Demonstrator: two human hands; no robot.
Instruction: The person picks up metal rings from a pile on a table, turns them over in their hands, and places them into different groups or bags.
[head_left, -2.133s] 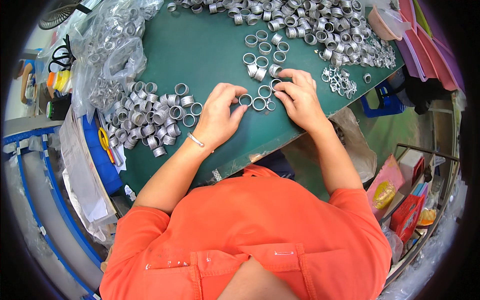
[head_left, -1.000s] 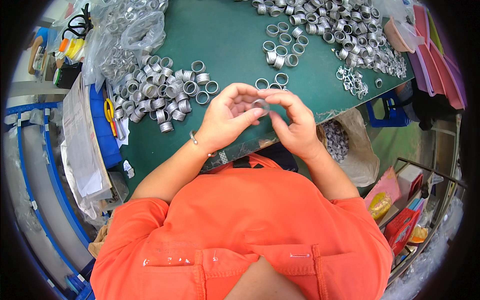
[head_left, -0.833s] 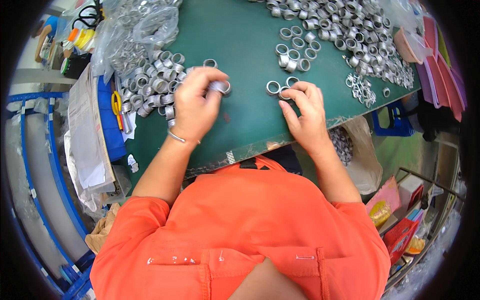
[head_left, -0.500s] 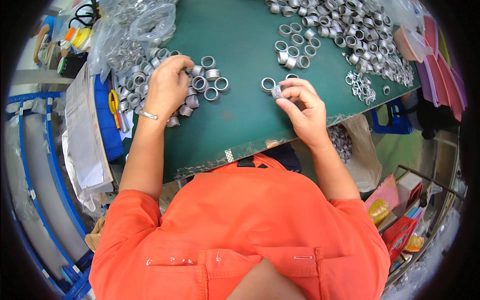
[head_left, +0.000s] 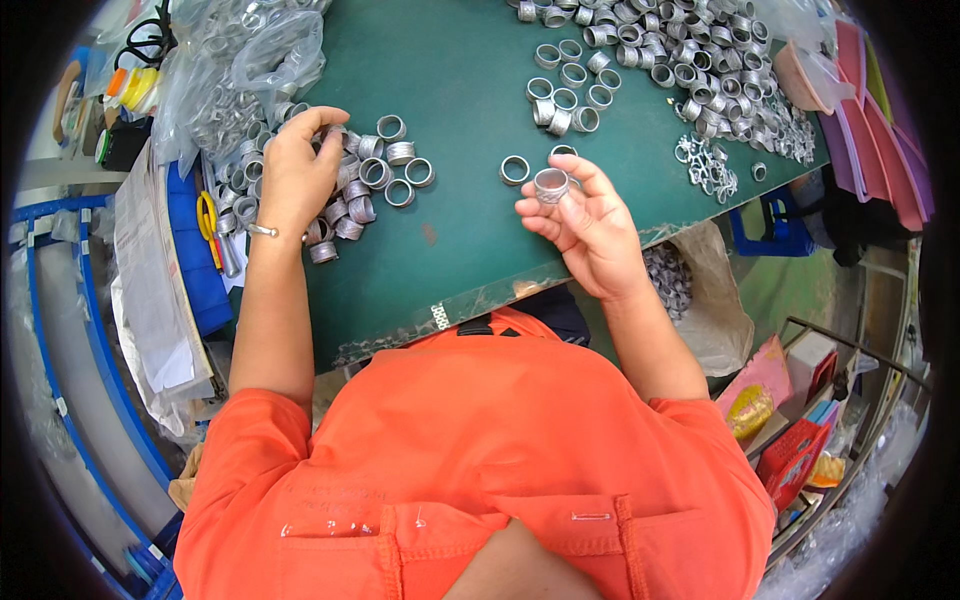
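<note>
- The right hand (head_left: 590, 228) from where I stand is turned partly palm up, pinching one silver ring (head_left: 552, 197) between thumb and fingers, its opening tilted upward, over the near part of the green bench (head_left: 450, 110).
- The left hand (head_left: 295, 172) reaches into the left heap of rings (head_left: 359, 208), fingers curled down among the pieces; I can't tell whether it has hold of one.
- A thin metal bracelet (head_left: 263, 231) circles the left wrist.
- One loose ring (head_left: 514, 183) lies on the bench just to the left of the held one, and another ring (head_left: 564, 150) peeks out behind the right fingers.
- Farther back, a small cluster of rings (head_left: 543, 112) is spread out, some flat and some on their sides.
- Beyond that, a big pile of the same bands (head_left: 700, 90) fills the far right of the bench, with a tangle of small silver pieces (head_left: 708, 168) in front of it.
- A clear plastic bag (head_left: 225, 95) stuffed with metal pieces slumps behind the left heap.
- By the bench's left edge, a yellow-handled tool (head_left: 206, 214) leans by a blue tray (head_left: 196, 268).
- Below the right forearm's side of the bench, a pale sack (head_left: 722, 310) stands beside more metal pieces (head_left: 668, 280).
</note>
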